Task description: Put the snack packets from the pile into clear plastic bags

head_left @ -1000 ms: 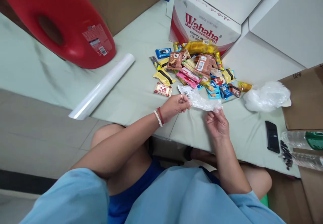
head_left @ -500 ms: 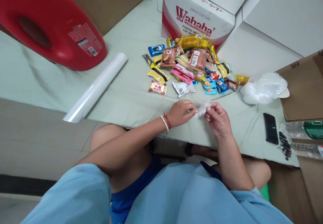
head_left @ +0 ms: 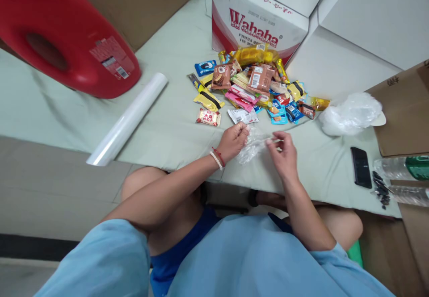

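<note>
My left hand and my right hand hold a small clear plastic bag between them, just above the near edge of the pale green table. Both hands pinch the bag's top and the bag hangs down a little, crumpled. Just beyond my hands lies a pile of small snack packets in many colours. A red-and-white packet and a white packet lie nearest my left hand.
A roll of clear film lies at the left, near a big red jug. A Wahaha carton stands behind the snacks. At the right are a heap of clear bags, a black phone, plastic bottles and cardboard.
The bag was stretched wide between my hands, then bunched up small as the hands came together. Now the hands are slightly apart again and the bag hangs down between them.
</note>
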### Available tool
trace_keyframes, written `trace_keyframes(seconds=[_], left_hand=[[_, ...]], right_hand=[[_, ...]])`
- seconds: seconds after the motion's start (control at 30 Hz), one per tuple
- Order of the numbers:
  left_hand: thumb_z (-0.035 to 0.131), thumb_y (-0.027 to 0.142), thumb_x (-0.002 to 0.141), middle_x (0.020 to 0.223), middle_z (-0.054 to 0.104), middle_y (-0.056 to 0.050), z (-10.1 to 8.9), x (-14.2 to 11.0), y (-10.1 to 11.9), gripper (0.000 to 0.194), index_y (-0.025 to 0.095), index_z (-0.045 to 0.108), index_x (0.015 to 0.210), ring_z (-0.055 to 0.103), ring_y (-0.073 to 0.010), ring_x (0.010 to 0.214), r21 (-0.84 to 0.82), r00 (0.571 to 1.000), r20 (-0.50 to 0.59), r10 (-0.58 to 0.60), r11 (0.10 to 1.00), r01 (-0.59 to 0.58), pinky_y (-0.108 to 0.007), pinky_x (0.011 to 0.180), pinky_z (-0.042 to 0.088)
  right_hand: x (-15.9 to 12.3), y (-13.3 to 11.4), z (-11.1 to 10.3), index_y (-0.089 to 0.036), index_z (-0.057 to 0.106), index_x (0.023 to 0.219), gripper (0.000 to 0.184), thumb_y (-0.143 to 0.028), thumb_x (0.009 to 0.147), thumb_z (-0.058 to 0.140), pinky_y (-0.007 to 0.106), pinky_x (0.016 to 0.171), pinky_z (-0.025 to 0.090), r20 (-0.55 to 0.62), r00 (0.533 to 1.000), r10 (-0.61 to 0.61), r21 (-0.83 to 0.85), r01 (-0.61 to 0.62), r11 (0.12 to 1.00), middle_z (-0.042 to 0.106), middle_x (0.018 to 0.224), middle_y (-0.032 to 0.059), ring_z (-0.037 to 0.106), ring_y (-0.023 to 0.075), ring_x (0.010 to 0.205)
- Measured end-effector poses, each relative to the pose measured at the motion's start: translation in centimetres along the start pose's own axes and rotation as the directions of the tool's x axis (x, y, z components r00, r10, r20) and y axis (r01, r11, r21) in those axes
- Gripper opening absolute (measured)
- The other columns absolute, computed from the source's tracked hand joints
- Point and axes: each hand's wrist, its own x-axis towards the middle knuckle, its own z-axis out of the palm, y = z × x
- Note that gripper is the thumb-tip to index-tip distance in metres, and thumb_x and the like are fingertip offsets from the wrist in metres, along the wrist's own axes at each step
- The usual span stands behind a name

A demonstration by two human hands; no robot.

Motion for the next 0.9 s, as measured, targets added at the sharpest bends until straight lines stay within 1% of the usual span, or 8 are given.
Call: trace_keyframes(seconds=[0.13, 0.27, 0.37, 0.47, 0.53, 0.63, 0.77, 0.9], left_hand=[[0.060, 0.054, 0.099, 0.056, 0.049, 0.005, -0.9, 0.5, -0.2, 0.040, 0.023, 0.051, 0.077, 0.043, -0.0110, 0.050, -0.067, 0.994, -0.100, -0.047, 0.997, 0.041, -0.025, 0.052, 0.036], [0.068, 0.055, 0.094, 0.056, 0.044, 0.006, -2.1, 1.6, -0.4, 0.042, 0.023, 0.051, 0.075, 0.041, -0.0101, 0.050, -0.220, 0.947, -0.299, -0.119, 0.974, 0.053, -0.024, 0.050, 0.034], [0.072, 0.053, 0.092, 0.058, 0.042, 0.006, -2.3, 2.2, -0.1, 0.042, 0.022, 0.050, 0.074, 0.039, -0.0090, 0.050, -0.366, 0.921, -0.343, -0.184, 0.929, 0.050, -0.023, 0.049, 0.034], [0.075, 0.047, 0.091, 0.061, 0.041, 0.007, -1.8, 2.3, 0.5, 0.040, 0.022, 0.048, 0.075, 0.037, -0.0079, 0.050, -0.464, 0.917, -0.315, -0.245, 0.883, 0.076, -0.022, 0.049, 0.032], [0.075, 0.042, 0.090, 0.065, 0.044, 0.006, -1.3, 2.3, 0.9, 0.038, 0.022, 0.047, 0.076, 0.038, -0.0073, 0.052, -0.490, 0.920, -0.298, -0.255, 0.868, 0.081, -0.021, 0.050, 0.033], [0.072, 0.040, 0.090, 0.068, 0.044, 0.006, -1.0, 2.0, 1.2, 0.036, 0.022, 0.045, 0.075, 0.037, -0.0071, 0.052, -0.502, 0.933, -0.268, -0.241, 0.861, 0.079, -0.022, 0.051, 0.033], [0.071, 0.032, 0.081, 0.065, 0.038, 0.006, -1.6, 1.6, 1.0, 0.032, 0.022, 0.042, 0.073, 0.036, -0.0087, 0.053, -0.472, 0.959, -0.214, -0.187, 0.879, 0.066, -0.023, 0.052, 0.031], [0.077, 0.020, 0.063, 0.064, 0.037, 0.007, -2.6, 1.8, 0.4, 0.040, 0.021, 0.037, 0.066, 0.037, -0.0081, 0.060, -0.265, 0.945, -0.315, -0.089, 0.964, 0.002, -0.022, 0.058, 0.032]], right_hand=[[0.2, -0.6, 1.0, -0.022, 0.072, 0.096, 0.025, -0.045, 0.086, 0.070, 0.033, 0.071, 0.048, 0.098, 0.995, -0.027, -0.099, 0.037, 0.994, 0.067, 0.083, 0.0023, 0.055, 0.0164, 0.067], [0.3, -0.3, -1.2, -0.023, 0.073, 0.103, 0.025, -0.043, 0.089, 0.071, 0.028, 0.068, 0.046, -0.060, 0.998, -0.007, 0.073, 0.011, 0.997, 0.065, 0.084, 0.0002, 0.052, 0.0140, 0.068], [0.0, -0.2, -2.5, -0.025, 0.068, 0.111, 0.034, -0.048, 0.088, 0.075, 0.024, 0.058, 0.043, -0.177, 0.980, 0.091, 0.243, -0.046, 0.969, 0.064, 0.090, -0.0009, 0.050, 0.0112, 0.065], [-0.4, -0.6, -1.6, -0.023, 0.065, 0.101, 0.040, -0.058, 0.084, 0.076, 0.022, 0.046, 0.037, 0.011, 0.958, 0.286, 0.356, -0.271, 0.894, 0.066, 0.085, -0.0009, 0.048, 0.0092, 0.056], [-0.3, -1.0, 0.1, -0.022, 0.063, 0.101, 0.049, -0.063, 0.079, 0.078, 0.021, 0.042, 0.034, 0.191, 0.898, 0.395, 0.376, -0.439, 0.816, 0.069, 0.085, 0.0007, 0.051, 0.0090, 0.054], [0.6, -1.8, 2.9, -0.022, 0.058, 0.106, 0.061, -0.059, 0.067, 0.086, 0.020, 0.039, 0.031, 0.263, 0.847, 0.462, 0.432, -0.531, 0.729, 0.070, 0.081, -0.0001, 0.052, 0.0089, 0.052], [2.3, -2.5, 3.9, -0.023, 0.055, 0.102, 0.060, -0.042, 0.058, 0.092, 0.019, 0.040, 0.030, 0.264, 0.885, 0.384, 0.532, -0.466, 0.707, 0.059, 0.064, -0.0093, 0.045, 0.0074, 0.048], [2.0, -2.7, 1.6, -0.024, 0.056, 0.112, 0.055, -0.040, 0.069, 0.087, 0.020, 0.045, 0.038, 0.104, 0.963, 0.247, 0.542, -0.263, 0.798, 0.060, 0.070, -0.0095, 0.049, 0.0083, 0.052]])
